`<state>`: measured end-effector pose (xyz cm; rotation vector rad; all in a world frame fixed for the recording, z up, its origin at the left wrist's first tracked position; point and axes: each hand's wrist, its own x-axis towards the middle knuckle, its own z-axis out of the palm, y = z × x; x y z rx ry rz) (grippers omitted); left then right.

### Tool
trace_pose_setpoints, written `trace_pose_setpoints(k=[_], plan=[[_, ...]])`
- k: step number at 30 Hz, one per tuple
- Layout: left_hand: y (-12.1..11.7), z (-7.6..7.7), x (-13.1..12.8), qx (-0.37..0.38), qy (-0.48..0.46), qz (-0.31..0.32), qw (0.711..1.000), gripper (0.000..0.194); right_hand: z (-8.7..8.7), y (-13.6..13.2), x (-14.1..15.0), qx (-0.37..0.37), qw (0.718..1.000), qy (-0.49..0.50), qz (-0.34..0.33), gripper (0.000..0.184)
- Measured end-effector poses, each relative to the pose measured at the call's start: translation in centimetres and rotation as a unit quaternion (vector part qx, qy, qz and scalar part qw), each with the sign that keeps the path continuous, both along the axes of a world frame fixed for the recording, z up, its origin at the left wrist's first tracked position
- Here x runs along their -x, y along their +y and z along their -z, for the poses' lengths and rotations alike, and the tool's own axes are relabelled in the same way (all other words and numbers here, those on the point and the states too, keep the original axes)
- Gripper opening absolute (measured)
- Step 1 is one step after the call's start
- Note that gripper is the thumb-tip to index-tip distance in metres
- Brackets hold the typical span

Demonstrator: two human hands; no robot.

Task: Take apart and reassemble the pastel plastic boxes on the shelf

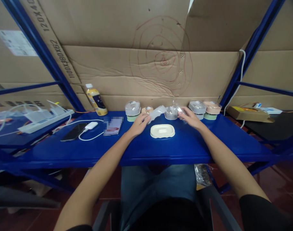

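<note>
My left hand (138, 125) is closed on the end of a pale greyish-white plastic piece (158, 112), held tilted above the blue table. In my right hand (191, 118) is a clear plastic lid (180, 110), pinched between thumb and fingers; its outline is partly blurred. Between the hands a cream oval tray (162, 131) with a wavy edge lies flat on the table. Just behind the hands stands a grey container (171, 113), and a peach container (147, 110) is partly covered by the held piece.
Stacked lidded containers stand along the back: grey on green (132, 109), a grey stack (197, 107) and peach on green (212, 109). To the left are a bottle (97, 101), phones (75, 132), a white charger (91, 125) with cable and a power strip (45, 122). A cardboard wall (100, 64) rises behind.
</note>
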<state>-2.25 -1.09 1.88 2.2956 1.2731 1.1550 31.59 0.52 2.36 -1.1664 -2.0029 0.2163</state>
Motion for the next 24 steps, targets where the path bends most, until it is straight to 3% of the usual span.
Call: trace_pose_setpoints(k=[2, 4, 7, 12, 14, 19, 24], plan=[[0.1, -0.4, 0.4, 0.005, 0.002, -0.038, 0.999, 0.047, 0.0, 0.0, 0.0, 0.056, 0.996, 0.064, -0.02, 0.069], [-0.1, -0.6, 0.5, 0.011, 0.024, -0.031, 0.999, 0.044, 0.0, 0.1, 0.0, 0.083, 0.992, 0.096, -0.025, 0.076], [-0.9, -0.5, 0.2, 0.004, 0.066, 0.04, 0.997, 0.038, 0.0, 0.0, 0.2, 0.079, 0.992, 0.092, -0.018, 0.08], [-2.1, 0.2, -1.0, -0.003, 0.11, 0.156, 0.982, 0.041, -0.8, -1.3, 0.9, 0.055, 0.994, 0.077, -0.047, 0.072], [-2.3, 0.4, -1.3, -0.004, 0.105, 0.169, 0.98, 0.05, -1.1, -2.0, 1.4, 0.027, 0.995, 0.059, -0.078, 0.074], [-1.9, 0.9, -1.5, 0.027, 0.036, 0.145, 0.988, 0.094, -1.0, -2.7, 3.3, -0.02, 0.984, -0.007, -0.176, 0.077], [-1.1, 2.0, -1.6, 0.077, -0.014, 0.162, 0.984, 0.11, -0.5, -2.4, 5.2, -0.016, 0.973, -0.061, -0.224, 0.079]])
